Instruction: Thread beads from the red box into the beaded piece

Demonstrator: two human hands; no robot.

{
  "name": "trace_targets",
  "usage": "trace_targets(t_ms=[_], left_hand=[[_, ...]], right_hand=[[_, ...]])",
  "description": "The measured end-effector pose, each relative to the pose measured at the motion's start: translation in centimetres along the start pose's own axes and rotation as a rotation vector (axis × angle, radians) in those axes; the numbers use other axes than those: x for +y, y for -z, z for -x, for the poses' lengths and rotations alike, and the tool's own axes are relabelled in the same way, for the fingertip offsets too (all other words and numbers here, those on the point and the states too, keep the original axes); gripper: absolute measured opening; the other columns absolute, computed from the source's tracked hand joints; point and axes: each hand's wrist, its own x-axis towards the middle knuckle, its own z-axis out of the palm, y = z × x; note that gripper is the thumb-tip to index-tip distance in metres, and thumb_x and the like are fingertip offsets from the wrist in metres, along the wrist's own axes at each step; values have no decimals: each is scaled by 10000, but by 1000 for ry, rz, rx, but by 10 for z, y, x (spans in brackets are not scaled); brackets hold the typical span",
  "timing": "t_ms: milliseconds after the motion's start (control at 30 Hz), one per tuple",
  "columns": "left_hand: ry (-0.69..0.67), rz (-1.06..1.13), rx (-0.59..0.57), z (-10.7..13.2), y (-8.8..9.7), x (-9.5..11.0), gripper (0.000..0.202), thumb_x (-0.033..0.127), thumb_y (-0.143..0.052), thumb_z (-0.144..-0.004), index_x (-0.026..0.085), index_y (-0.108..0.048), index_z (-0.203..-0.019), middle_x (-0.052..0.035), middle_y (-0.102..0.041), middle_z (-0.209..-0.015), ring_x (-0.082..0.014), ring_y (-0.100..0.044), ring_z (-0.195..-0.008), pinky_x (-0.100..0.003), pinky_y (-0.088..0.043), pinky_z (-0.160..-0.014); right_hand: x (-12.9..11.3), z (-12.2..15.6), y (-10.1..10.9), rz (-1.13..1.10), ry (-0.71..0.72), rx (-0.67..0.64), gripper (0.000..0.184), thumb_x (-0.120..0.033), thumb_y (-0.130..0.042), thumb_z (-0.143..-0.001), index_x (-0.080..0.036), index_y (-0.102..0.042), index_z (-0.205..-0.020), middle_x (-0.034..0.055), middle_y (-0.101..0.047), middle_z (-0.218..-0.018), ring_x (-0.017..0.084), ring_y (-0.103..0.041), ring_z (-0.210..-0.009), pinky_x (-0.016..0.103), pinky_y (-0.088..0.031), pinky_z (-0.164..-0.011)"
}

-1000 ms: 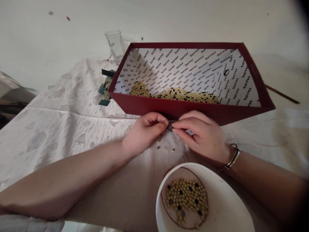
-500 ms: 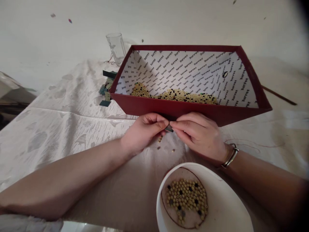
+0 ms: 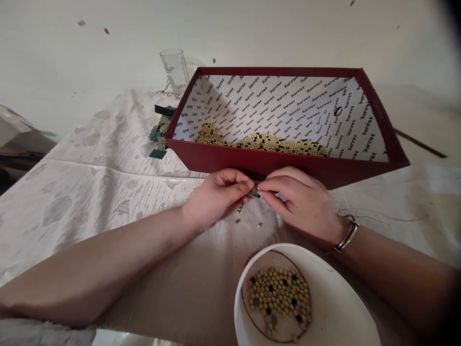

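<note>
My left hand (image 3: 219,194) is closed in a pinch on a small dark green strip (image 3: 254,192), whose end sticks out past the thumb. My right hand (image 3: 298,199) is also pinched, its thumb and fingertips right beside the strip; a tiny pale thing at the tips is too small to name. A few beads (image 3: 239,208) show just below the left fingers, and a loose bead (image 3: 260,225) lies on the cloth. Both hands are in front of a dark red box (image 3: 288,166) holding strings or piles of small cream and black beads (image 3: 266,141).
A white tub (image 3: 342,298) with loose yellow and black beads (image 3: 279,293) stands near me. Left of the box lie dark green strips (image 3: 158,154) and a drinking glass (image 3: 175,72). A thin thread (image 3: 382,211) and a brown stick (image 3: 421,143) are on the right.
My right fingertips have drawn slightly away from the left thumb, and more of the dark strip shows between the hands. The whole view has shifted slightly.
</note>
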Motion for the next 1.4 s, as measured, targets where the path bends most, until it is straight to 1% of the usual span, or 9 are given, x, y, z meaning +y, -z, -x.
trace_targets(t_ms=[233,400,600,833,1067,1233,1400], left_hand=[[-12,-13,-13,1,0,1,183,321,-554,-763,138,-543,-758,0,-530,-656,-66,-455,-575,-197,-355,-545],[-9,-12,-28,0,-1,2,175,306,-554,-761,134,-544,-737,2,-529,-643,-65,-456,-568,-197,-356,-546],[1,9,10,0,-1,1,181,316,-572,-744,137,-547,-750,2,-533,-638,-68,-462,-564,-196,-357,-542],[-11,15,-17,0,-1,1,169,296,-568,-751,130,-549,-728,7,-531,-621,-56,-448,-541,-186,-342,-523],[-12,71,19,-1,-1,-1,177,313,-590,-736,140,-553,-749,7,-542,-633,-68,-476,-563,-191,-361,-534],[-28,22,8,-1,-1,-2,177,313,-573,-747,137,-554,-758,1,-546,-651,-70,-483,-578,-195,-369,-548],[-5,-14,-4,0,-1,-1,185,327,-557,-759,142,-549,-759,9,-533,-650,-56,-460,-560,-180,-348,-520]], right_hand=[[-1,-1,-1,-12,15,6,93,-207,-537,-787,-190,-629,-788,25,-623,-817,132,-576,-763,248,-453,-695],[-1,0,-1,12,71,16,99,-204,-533,-786,-189,-629,-765,34,-621,-801,146,-558,-767,269,-449,-696],[-1,0,3,33,89,-3,112,-197,-536,-780,-175,-632,-726,35,-615,-752,151,-541,-741,285,-438,-701],[-4,-3,-1,23,90,-9,148,-203,-520,-791,-170,-634,-702,40,-610,-746,149,-535,-742,283,-427,-695],[-1,1,2,83,54,-7,143,-218,-512,-794,-191,-634,-725,31,-609,-768,148,-528,-750,274,-417,-660],[-4,-1,0,108,50,-38,170,-230,-490,-807,-194,-625,-711,29,-605,-772,152,-529,-773,273,-409,-669],[-7,-2,-3,142,43,-11,140,-224,-494,-793,-182,-599,-711,33,-603,-781,157,-533,-767,275,-411,-673]])
